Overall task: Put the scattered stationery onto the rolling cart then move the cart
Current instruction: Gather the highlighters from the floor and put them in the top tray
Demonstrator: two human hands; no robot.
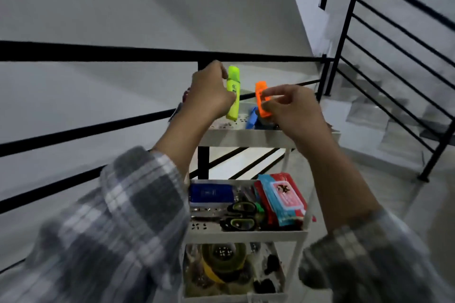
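Fingers [268, 95] of right hand [293, 109] curled, orange highlighter [261, 106] pinched mid-barrel; yellow highlighter [233, 93] gripped upright by left hand [209, 92]. Rolling cart [246, 136] tray just below fingers. Judged light, rigid, slick; barrel best held.

I count three markers: yellow marker [233, 93], orange marker [261, 99], blue marker [251, 118]. One cart [246, 137] with three shelves. One scissors [240, 216], one box [211, 193]. Two hands: left hand [211, 91], right hand [293, 110].
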